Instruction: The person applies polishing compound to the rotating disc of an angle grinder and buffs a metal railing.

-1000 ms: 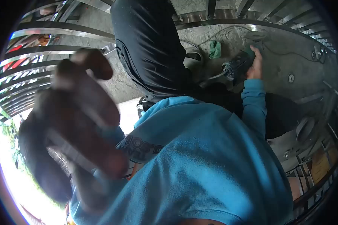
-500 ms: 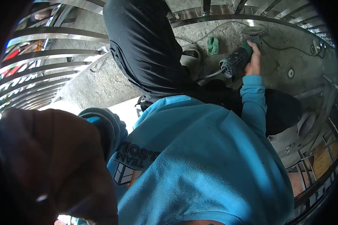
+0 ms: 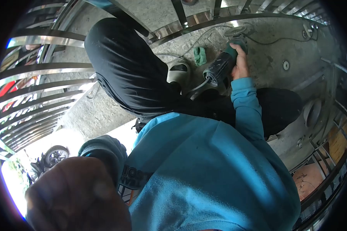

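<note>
My right hand (image 3: 240,61) is wrapped round a dark green and black angle grinder (image 3: 219,68), down near the floor between my legs. A grey cord (image 3: 198,89) leaves the grinder's rear end. My left hand (image 3: 79,192) is raised close to the camera at lower left, dark and blurred. Its fingers are not distinct, and whether it holds anything is hidden. A crumpled green cloth (image 3: 199,56) lies on the concrete floor, left of the grinder.
Shiny metal bars (image 3: 42,71) form a frame at left, and a curved rail (image 3: 196,29) crosses ahead. A cable (image 3: 275,43) runs over the floor. A small round disc (image 3: 285,65) lies at right. A wheel (image 3: 56,155) shows at far left.
The view has shifted, so my legs, the grinder and the cloth appear further left. My left hand has dropped lower in view, uncovering the wheel. My right hand keeps its grip on the angle grinder.
</note>
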Tool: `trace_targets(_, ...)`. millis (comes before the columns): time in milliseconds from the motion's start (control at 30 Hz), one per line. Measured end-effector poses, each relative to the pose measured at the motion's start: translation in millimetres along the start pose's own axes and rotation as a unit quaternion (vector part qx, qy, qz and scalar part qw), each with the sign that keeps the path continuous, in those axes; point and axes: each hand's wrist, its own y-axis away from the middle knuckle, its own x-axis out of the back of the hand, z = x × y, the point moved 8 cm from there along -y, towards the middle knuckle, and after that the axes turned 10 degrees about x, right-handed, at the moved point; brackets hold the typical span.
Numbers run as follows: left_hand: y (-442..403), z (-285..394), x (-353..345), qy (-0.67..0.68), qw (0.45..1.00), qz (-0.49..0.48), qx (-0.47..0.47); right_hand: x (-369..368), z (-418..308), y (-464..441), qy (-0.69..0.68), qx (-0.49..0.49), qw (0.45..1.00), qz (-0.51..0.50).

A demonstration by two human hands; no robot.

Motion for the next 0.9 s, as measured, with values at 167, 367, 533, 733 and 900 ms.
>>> trace_targets(167, -1, -4, 0, 0.070, 0.985, -0.154, -0.028, -3, -5, 3, -0.002, 0.004, 1.000, 0.002)
trace_targets(367, -25, 3, -6, -0.076, 0.988, -0.098, -0.092, -5, -11, 7, -0.011, 0.023, 1.000, 0.008)
trace_targets(533, -42, -2, -13, -0.316, 0.878, 0.091, -0.347, -2, -15, 10, -0.021, 0.045, 0.999, 0.018)
trace_targets(733, -128, -125, 24, -0.318, 0.947, 0.028, -0.026, -10, 0, 8, -0.072, -0.001, 0.997, 0.008)
trace_targets(900, -152, -231, 51, -0.345, 0.911, 0.002, 0.226, -2, 11, 3, -0.095, -0.012, 0.995, 0.017)
